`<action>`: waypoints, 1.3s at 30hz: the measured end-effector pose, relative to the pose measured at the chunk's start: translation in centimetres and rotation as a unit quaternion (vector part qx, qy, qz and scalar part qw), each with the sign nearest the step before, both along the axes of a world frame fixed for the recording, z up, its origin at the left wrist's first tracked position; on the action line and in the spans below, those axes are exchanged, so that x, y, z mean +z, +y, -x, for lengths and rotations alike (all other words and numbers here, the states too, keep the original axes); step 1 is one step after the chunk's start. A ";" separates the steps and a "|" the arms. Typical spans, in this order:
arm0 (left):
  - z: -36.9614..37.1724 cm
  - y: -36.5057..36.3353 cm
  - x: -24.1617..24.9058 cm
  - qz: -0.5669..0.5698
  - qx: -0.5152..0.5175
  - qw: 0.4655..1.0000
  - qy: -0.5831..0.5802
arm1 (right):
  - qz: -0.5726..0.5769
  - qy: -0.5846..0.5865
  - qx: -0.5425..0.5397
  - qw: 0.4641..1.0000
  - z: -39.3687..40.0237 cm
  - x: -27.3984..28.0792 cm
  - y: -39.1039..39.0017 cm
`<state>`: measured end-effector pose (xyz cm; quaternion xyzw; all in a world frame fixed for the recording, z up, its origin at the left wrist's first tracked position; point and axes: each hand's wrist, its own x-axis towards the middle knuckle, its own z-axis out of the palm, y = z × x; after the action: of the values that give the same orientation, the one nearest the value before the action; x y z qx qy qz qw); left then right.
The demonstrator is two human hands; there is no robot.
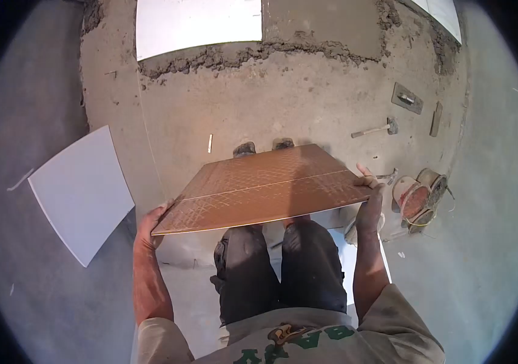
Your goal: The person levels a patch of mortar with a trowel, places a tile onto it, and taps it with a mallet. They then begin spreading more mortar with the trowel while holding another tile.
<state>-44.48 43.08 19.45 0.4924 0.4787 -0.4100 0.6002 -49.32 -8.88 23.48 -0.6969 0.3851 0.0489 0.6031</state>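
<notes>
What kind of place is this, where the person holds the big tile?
Probably a room under construction, where a floor is being tiled. A bed of wet mortar lies beside a laid white tile, and a trowel and hammer rest on the bare concrete floor.

A white square tile (81,193) lies on the grey concrete floor (259,103); a wooden-handled hammer (375,128), steel trowel (406,98) and mortar-smeared buckets (420,193) lie well apart
</notes>
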 end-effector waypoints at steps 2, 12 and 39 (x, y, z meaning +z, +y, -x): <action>-0.5 -1.0 0.4 0.020 -0.009 0.999 0.029 | -0.059 0.009 -0.018 0.998 0.2 -0.3 0.4; 1.3 -3.3 -5.8 0.105 0.269 0.948 -0.131 | 0.020 -0.084 0.015 0.996 -0.7 -3.0 1.5; -7.1 -5.5 -14.6 -0.157 0.134 0.930 -0.304 | 0.066 0.039 0.042 0.996 -5.6 -17.3 0.3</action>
<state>-37.43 37.60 4.80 0.6126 0.3929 -0.0759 0.6816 -43.68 -8.60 6.20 -0.7486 0.3808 0.0757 0.5374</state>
